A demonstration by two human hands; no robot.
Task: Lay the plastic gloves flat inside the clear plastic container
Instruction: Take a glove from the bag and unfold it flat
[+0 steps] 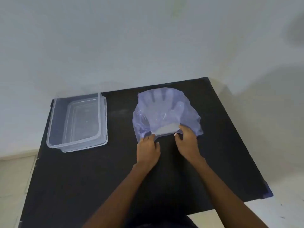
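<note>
A stack of thin clear plastic gloves (162,111) lies with fingers pointing away from me, inside a translucent bluish plastic bag (190,119) on the right half of the black table (115,178). My left hand (148,150) pinches the near left edge of the bag's opening. My right hand (186,140) grips the near right edge at the gloves' cuff. The clear plastic container (54,122) stands open on the table's far left, with nothing visible inside it.
A pale wall rises behind the table. Light floor shows past the table's left and right edges. A bluish scrap (268,193) sits at the table's near right corner.
</note>
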